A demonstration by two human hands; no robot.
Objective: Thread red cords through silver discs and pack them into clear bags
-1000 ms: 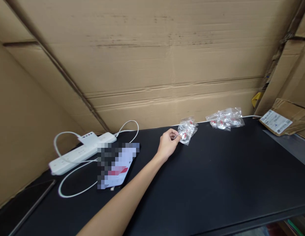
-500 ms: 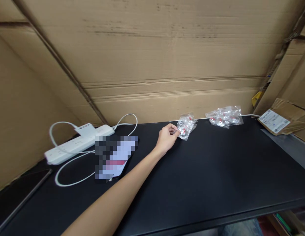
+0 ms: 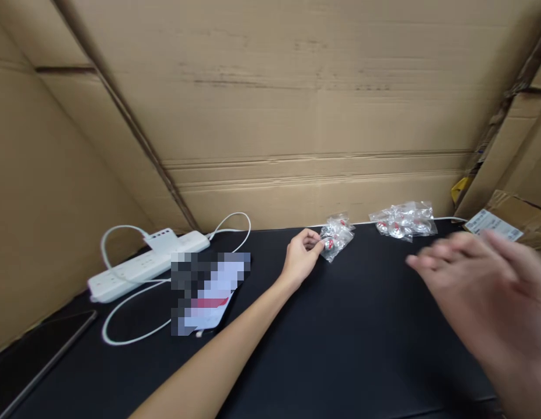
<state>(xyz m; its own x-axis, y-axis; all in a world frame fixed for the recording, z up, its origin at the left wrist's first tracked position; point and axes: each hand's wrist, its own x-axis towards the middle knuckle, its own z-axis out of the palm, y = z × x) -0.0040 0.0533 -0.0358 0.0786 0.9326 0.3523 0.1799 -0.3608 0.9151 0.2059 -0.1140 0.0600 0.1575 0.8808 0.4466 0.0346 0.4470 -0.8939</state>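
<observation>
My left hand (image 3: 302,258) reaches far across the black table (image 3: 349,337) and pinches a small clear plastic bag with red-and-white parts (image 3: 337,235) near the back edge. A second pile of the same clear bags (image 3: 404,219) lies further right against the cardboard wall. My right hand (image 3: 488,297) is raised in the near right, blurred by motion, fingers stretched out and apart, holding nothing.
A white power strip (image 3: 143,265) with a looping white cable (image 3: 122,314) lies at the left. Beside it sits a pixelated flat item (image 3: 207,291). Cardboard sheets (image 3: 296,116) wall in the back and sides. A labelled cardboard box (image 3: 497,224) stands at the right.
My right hand has come into view from the right, moving fast. My left hand stays pinched on the small bag, which has barely moved.
</observation>
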